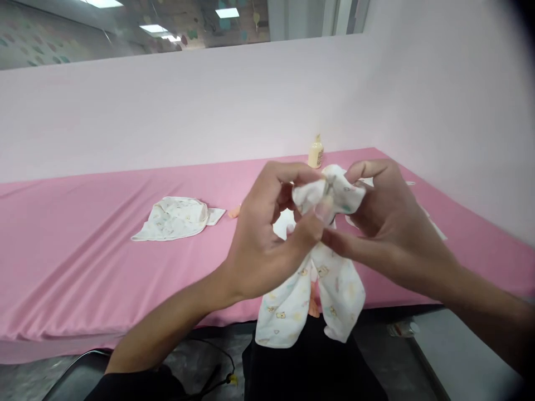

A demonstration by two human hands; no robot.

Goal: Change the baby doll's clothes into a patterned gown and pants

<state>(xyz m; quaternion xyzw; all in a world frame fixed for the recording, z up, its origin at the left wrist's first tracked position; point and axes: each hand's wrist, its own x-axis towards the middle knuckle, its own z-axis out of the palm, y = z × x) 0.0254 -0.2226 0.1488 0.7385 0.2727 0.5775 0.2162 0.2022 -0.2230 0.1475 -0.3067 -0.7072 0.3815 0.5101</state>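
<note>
Between both hands, in front of my chest, is a small white printed baby cloth piece (351, 197), gathered in its middle; its exact kind is unclear. My left hand (267, 234) pinches it from the left with thumb and fingers. From the right, my right hand (384, 223) grips its other side, and the two thumbs meet below. Under the hands, white baby trousers (284, 317) with a bear print hang over the table's front edge above my lap. An orange-pink, doll-like part (313, 303) shows between the trouser legs; my hands hide what lies behind.
A pink-covered table (83, 223) runs along a pale wall. On it, a white printed baby garment (178, 220) lies to the left and a cream pump bottle (316, 153) stands at the back. A white cloth (437, 228) lies right. A cable (221, 351) hangs below the edge.
</note>
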